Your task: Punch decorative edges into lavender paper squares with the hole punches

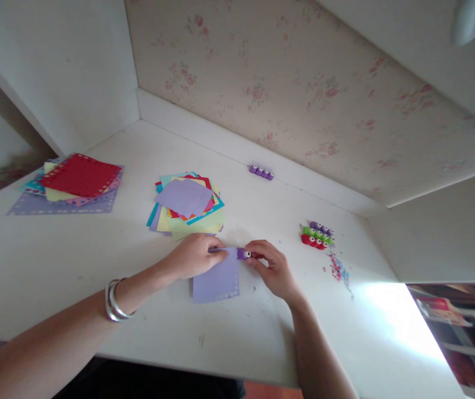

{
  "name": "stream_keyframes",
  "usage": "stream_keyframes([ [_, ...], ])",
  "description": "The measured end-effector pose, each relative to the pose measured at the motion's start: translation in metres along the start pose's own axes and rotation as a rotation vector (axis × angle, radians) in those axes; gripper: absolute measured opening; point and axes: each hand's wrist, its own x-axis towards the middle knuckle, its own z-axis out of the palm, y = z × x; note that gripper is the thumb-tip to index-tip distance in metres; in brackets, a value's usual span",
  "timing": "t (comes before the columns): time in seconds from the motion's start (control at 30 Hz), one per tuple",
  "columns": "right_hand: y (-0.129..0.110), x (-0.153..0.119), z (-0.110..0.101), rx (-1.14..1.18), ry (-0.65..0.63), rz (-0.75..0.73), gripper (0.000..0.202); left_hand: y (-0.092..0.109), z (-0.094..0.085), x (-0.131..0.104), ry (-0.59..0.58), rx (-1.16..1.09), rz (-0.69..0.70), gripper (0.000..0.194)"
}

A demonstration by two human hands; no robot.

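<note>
My left hand (198, 255) pinches the top edge of a lilac paper sheet (216, 282), which has small punched holes along its right and lower edges. A purple craft hole punch (241, 254) with a white button sits at the sheet's upper right corner. The fingers of my right hand (271, 269) are closed around that punch from the right. Just behind my left hand lies a pile of coloured paper sheets (185, 198), with a lilac one on top.
Punched sheets (82, 176), red on top, are stacked at the left. A row of purple punches (261, 172) stands by the wall. Purple, green and red punches (318, 235) sit at the right, beside scattered paper bits (337, 269). A wallpapered wall (258, 83) bounds the white desk (146, 327).
</note>
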Motion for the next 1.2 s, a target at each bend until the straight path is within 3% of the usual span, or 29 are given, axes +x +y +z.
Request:
stream_keyframes([
  [0.4, -0.004, 0.0, 0.01, 0.012, -0.024, -0.002, 0.019, 0.001, 0.002, -0.001, 0.01, -0.033, 0.053, 0.028],
  [1.2, -0.007, -0.001, 0.01, -0.022, -0.02, 0.017, 0.019, -0.002, 0.001, -0.001, -0.001, -0.082, 0.027, 0.027],
])
